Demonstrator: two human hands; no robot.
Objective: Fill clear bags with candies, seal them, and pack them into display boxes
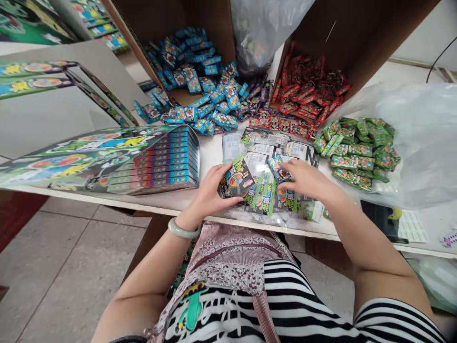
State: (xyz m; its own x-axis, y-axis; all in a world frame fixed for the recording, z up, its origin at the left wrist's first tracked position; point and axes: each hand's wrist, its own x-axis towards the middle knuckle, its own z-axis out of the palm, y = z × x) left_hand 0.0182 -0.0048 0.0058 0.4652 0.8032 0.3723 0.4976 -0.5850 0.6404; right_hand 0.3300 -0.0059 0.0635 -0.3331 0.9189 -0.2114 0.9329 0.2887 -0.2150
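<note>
Head view: left hand (210,188) gripping a printed packet (236,178); right hand (303,180) pinching a second packet (278,169); cardboard box (214,28) of blue packets (182,62)

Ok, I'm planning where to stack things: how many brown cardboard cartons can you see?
2: one carton holds blue packets, the other carton red packets. More may be hidden outside the frame.

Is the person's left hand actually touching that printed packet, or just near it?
Touching. The head view shows the left hand holding the printed packet, with its fingers closed around the packet's edge.
</note>
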